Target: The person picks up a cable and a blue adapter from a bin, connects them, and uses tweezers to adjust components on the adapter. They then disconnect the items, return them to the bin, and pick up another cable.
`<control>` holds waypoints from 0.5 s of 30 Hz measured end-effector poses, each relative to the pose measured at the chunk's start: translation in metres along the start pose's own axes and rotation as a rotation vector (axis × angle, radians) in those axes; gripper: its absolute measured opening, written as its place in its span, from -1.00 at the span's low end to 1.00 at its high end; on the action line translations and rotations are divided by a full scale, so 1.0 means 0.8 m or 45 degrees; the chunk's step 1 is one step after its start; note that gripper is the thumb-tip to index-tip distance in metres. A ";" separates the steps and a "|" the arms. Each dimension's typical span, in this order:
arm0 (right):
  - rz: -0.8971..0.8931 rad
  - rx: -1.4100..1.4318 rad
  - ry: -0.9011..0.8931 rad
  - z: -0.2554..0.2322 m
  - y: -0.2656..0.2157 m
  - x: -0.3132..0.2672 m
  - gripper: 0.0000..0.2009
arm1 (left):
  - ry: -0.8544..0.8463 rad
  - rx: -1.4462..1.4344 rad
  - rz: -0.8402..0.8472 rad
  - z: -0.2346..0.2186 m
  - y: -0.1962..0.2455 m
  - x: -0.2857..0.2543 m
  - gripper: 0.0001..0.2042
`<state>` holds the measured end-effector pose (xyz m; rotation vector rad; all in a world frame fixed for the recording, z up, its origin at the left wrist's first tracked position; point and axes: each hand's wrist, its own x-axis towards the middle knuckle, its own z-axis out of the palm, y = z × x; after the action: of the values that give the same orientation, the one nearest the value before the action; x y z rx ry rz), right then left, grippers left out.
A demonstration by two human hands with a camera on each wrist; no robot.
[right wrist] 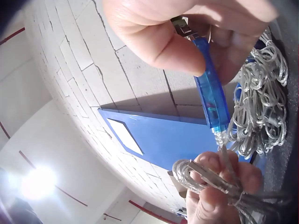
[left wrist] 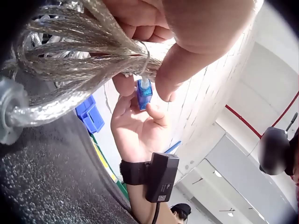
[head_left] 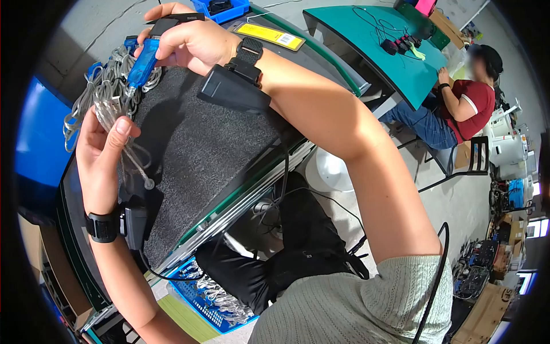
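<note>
My left hand (head_left: 103, 157) pinches a coiled silvery braided cable (left wrist: 74, 60) near a thin tie. My right hand (head_left: 197, 47), above it in the head view, grips the translucent blue connector (head_left: 143, 64) on the cable's end between thumb and fingers. Seen from the right wrist, the connector (right wrist: 212, 95) runs down from the right hand (right wrist: 187, 39) to the coil over the left hand (right wrist: 210, 207), with a metal part at its upper end. A round grey piece (head_left: 149, 184) hangs at the cable's lower end. Beside the hands lie several coiled cables (right wrist: 264, 98) with blue connectors.
A dark textured mat (head_left: 195, 149) covers the table. A yellow label (head_left: 269, 35) and blue bin (head_left: 229, 12) are at its far edge. A blue basket (head_left: 220, 327) of cables stands below by my legs. Another person (head_left: 470, 109) sits at a green table (head_left: 344, 28).
</note>
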<state>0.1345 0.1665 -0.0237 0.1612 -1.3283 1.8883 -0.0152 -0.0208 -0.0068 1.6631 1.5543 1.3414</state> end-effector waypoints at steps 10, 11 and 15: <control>0.041 -0.128 0.037 0.004 -0.007 -0.010 -0.47 | 0.106 -0.220 -0.042 0.001 -0.004 0.001 -0.67; 0.043 -0.134 0.041 0.003 -0.006 -0.009 -0.47 | 0.100 -0.220 -0.039 0.001 -0.004 0.002 -0.67; 0.059 -0.179 0.057 0.005 -0.007 -0.010 -0.47 | 0.109 -0.249 -0.078 -0.007 -0.009 0.003 -0.68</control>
<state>0.1425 0.1592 -0.0217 0.0164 -1.4394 1.8184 -0.0237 -0.0180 -0.0104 1.4461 1.4565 1.4975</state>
